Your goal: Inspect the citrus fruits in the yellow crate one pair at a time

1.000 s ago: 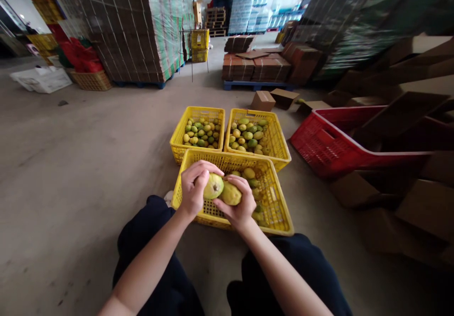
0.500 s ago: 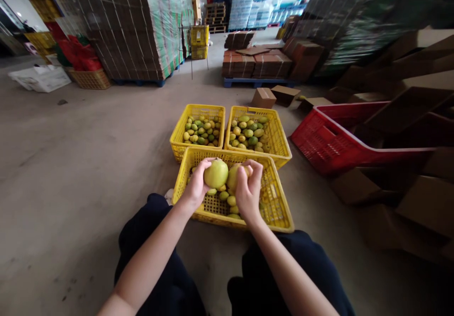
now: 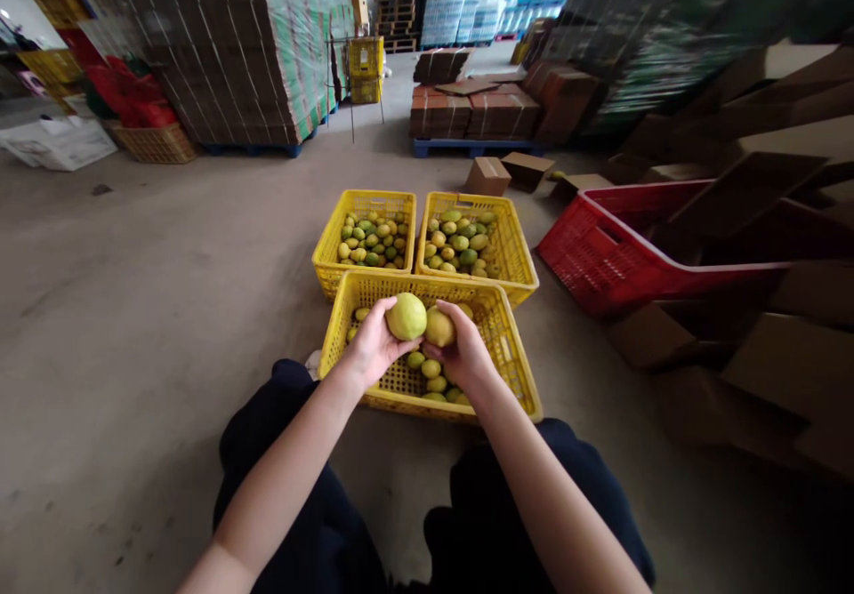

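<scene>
Now, as seen from the head view:
Left hand (image 3: pixel 371 350): closed around a pale green fruit (image 3: pixel 406 316), held at frame centre.
Right hand (image 3: pixel 465 354): clasped on a yellow fruit (image 3: pixel 439 327), touching the green one.
Near crate (image 3: pixel 513 372): yellow, below both hands, fruit inside.
Far crates (image 3: pixel 326 252): two, side by side, filled, just above centre.
Red crate (image 3: pixel 600 260): tilted, right of frame.

Pale yellow-green round fruit (image 3: pixel 406 316) and yellower round fruit (image 3: pixel 439 327). Three lattice-walled plastic crates (image 3: pixel 507 358) — bright yellow. Large mesh plastic crate (image 3: pixel 600 260) — red. Flat cardboard cartons (image 3: pixel 787 372): brown. Concrete floor (image 3: pixel 147 309): grey. Wrapped pallet stack (image 3: pixel 227 52): brown, apparently green-printed.
</scene>
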Available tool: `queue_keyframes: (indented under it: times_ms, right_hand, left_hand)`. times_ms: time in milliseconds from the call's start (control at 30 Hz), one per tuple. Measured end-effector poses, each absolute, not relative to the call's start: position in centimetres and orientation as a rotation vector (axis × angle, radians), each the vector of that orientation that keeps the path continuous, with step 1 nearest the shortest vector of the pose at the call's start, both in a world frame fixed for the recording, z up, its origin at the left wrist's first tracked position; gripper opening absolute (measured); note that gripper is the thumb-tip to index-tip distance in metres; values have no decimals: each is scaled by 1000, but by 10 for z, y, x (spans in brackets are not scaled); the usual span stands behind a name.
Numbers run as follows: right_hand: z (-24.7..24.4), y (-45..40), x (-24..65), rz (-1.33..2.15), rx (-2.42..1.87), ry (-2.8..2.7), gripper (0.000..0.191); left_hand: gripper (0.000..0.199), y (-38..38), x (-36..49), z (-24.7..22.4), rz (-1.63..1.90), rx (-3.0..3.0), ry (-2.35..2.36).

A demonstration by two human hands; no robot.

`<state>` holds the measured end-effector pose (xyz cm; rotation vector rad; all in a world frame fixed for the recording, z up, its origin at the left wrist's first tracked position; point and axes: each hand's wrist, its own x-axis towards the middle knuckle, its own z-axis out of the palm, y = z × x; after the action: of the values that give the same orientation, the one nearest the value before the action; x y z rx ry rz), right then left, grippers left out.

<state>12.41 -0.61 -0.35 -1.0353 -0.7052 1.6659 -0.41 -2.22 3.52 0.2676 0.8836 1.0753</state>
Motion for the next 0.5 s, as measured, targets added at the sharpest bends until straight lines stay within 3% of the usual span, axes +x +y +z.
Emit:
queue_keyframes:
  times_ms: [500]
  right_hand:
    - [7, -7, 125, 1835, -1096, -468, 22]
  left_hand:
    - [17, -19, -3, 30, 1076, 166, 853]
